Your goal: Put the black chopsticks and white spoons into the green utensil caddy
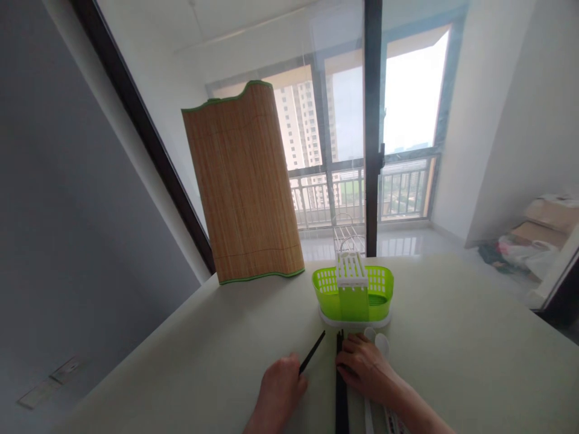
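Observation:
My left hand is closed round black chopsticks, which slant up and to the right out of the fist. More black chopsticks lie in a bundle on the table, pointing away from me. My right hand rests at the bundle's right side, its curled fingers gripping the upper part. Under and beside that hand lie two white spoons, their handles partly hidden by the wrist. Just beyond both hands stands a bright green basket with a white base and a white slotted holder at its front.
A bamboo mat with green edging stands upright at the back left of the white table. Behind the table is a dark-framed glass door. Boxes and bags lie on the floor at the right.

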{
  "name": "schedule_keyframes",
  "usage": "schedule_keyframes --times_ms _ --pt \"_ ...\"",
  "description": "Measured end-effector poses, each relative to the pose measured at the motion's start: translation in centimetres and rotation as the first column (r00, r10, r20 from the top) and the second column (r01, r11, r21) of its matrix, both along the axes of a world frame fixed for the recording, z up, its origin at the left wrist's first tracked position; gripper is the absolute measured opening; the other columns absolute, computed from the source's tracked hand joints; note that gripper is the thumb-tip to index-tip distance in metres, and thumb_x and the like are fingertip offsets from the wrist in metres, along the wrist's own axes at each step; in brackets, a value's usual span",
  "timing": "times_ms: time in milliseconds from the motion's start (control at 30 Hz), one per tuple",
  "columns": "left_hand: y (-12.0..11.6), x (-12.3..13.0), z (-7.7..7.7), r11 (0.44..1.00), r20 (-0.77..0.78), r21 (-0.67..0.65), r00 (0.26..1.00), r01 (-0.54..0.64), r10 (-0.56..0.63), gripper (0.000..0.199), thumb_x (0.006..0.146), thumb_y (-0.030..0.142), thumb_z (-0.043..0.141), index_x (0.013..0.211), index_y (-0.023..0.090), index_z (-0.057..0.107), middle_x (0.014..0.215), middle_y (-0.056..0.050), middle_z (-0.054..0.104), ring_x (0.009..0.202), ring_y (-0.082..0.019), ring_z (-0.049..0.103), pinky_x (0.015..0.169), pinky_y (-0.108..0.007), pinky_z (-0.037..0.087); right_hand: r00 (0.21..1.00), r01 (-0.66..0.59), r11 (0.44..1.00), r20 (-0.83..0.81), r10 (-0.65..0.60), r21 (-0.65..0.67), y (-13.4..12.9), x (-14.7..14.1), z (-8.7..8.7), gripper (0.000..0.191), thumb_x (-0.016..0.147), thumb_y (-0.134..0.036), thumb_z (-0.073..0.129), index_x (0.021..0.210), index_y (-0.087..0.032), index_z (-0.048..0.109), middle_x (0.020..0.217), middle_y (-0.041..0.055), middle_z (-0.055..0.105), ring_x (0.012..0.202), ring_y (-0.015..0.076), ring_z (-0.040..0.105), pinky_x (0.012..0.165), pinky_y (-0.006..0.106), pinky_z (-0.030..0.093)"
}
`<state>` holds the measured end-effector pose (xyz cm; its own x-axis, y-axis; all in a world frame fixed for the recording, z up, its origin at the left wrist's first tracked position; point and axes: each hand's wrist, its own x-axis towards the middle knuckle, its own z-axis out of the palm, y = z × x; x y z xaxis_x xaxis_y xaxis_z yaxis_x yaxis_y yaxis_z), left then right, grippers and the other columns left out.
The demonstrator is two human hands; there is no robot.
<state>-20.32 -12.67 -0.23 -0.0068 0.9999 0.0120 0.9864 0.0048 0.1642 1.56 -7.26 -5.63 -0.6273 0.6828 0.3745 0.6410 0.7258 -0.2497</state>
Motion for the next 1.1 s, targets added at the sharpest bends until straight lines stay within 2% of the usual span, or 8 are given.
schedule_keyframes --times_ms 167,300,467,600,700,800,933,1100 --pt "0.8 -0.8 2.7 0.976 0.241 0.210 0.965 0.052 -0.103 0.032 0.083 0.020 0.044 0.101 0.019 0.070 0.085 -0.006 0.074 0.074 -0.019 0.068 0.072 -0.029 0.050 1.000 0.021 1.000 0.007 -0.021 -0.019 0.1 -0.2 0.0 0.007 0.085 -0.021 0.064 0.087 -0.024 0.070 0.087 0.0028 0.066 0.088 0.0225 0.059 0.079 0.035 0.039" --pt "1.1 -0.9 4.0 0.914 0.489 0.404 0.853 -0.034 -0.184 0.032 0.085 0.032 0.048 0.102 0.019 0.072 0.078 -0.003 0.072 0.063 -0.017 0.065 0.062 -0.027 0.053 0.999 0.035 0.999 -0.012 -0.035 -0.018 0.1 -0.2 -0.5 0.008 0.084 -0.020 0.063 0.085 -0.024 0.070 0.086 0.0030 0.066 0.088 0.0224 0.059 0.078 0.035 0.040" --pt "1.5 -0.4 3.8 0.946 0.711 0.318 0.675 -0.057 -0.198 0.033 0.086 0.041 0.053 0.100 0.017 0.071 0.071 0.000 0.069 0.046 -0.012 0.059 0.047 -0.023 0.051 0.997 0.043 0.998 -0.059 -0.045 -0.037 0.0 -0.2 -0.5 0.012 0.080 -0.018 0.063 0.087 -0.024 0.070 0.087 0.0036 0.066 0.089 0.0243 0.059 0.079 0.037 0.042" --pt "1.7 0.7 3.2 0.980 0.779 0.198 0.609 -0.012 -0.150 0.032 0.084 0.042 0.057 0.098 0.016 0.071 0.063 0.002 0.064 0.050 -0.013 0.061 0.046 -0.022 0.052 0.977 0.026 0.997 -0.211 -0.040 -0.072 -0.5 -0.3 0.5 0.040 0.076 -0.024 0.067 0.117 -0.023 0.065 0.098 0.0075 0.067 0.094 0.0279 0.059 0.082 0.041 0.044" --pt "1.7 2.0 2.8 0.989 0.831 0.145 0.539 0.022 -0.134 0.032 0.083 0.041 0.058 0.098 0.015 0.070 0.065 0.001 0.063 0.052 -0.013 0.060 0.046 -0.022 0.052 0.959 -0.037 0.994 -0.285 0.006 -0.103 -0.8 -0.7 0.9 0.053 0.077 -0.031 0.068 0.128 -0.019 0.058 0.090 0.0068 0.066 0.088 0.0271 0.059 0.080 0.041 0.045" --pt "1.5 3.3 2.6 0.991 0.862 0.120 0.490 0.055 -0.131 0.032 0.082 0.042 0.060 0.097 0.015 0.070 0.066 0.001 0.063 0.052 -0.012 0.059 0.046 -0.022 0.052 0.956 -0.078 0.991 -0.291 0.042 -0.112 -1.0 -1.5 0.5 0.047 0.074 -0.035 0.072 0.117 -0.019 0.062 0.080 0.0040 0.065 0.081 0.0257 0.059 0.077 0.040 0.045" --pt "1.2 4.4 2.4 0.990 0.885 0.114 0.443 0.085 -0.140 0.032 0.081 0.046 0.064 0.093 0.016 0.071 0.066 0.001 0.062 0.048 -0.010 0.054 0.045 -0.020 0.049 0.936 -0.102 0.993 -0.343 0.077 -0.054 -1.0 -2.4 -0.2 0.014 0.083 -0.035 0.065 0.083 -0.021 0.062 0.078 0.0037 0.066 0.077 0.0218 0.061 0.078 0.036 0.043" --pt "1.3 4.6 2.3 0.986 0.916 0.098 0.376 0.134 -0.142 0.041 0.081 0.052 0.065 0.101 0.017 0.071 0.066 0.002 0.060 0.044 -0.007 0.047 0.041 -0.018 0.043 0.923 -0.158 0.987 -0.355 0.148 0.000 -1.2 -2.4 0.0 0.015 0.093 -0.022 0.048 0.086 -0.022 0.061 0.089 0.0067 0.069 0.088 0.0212 0.064 0.082 0.033 0.045"
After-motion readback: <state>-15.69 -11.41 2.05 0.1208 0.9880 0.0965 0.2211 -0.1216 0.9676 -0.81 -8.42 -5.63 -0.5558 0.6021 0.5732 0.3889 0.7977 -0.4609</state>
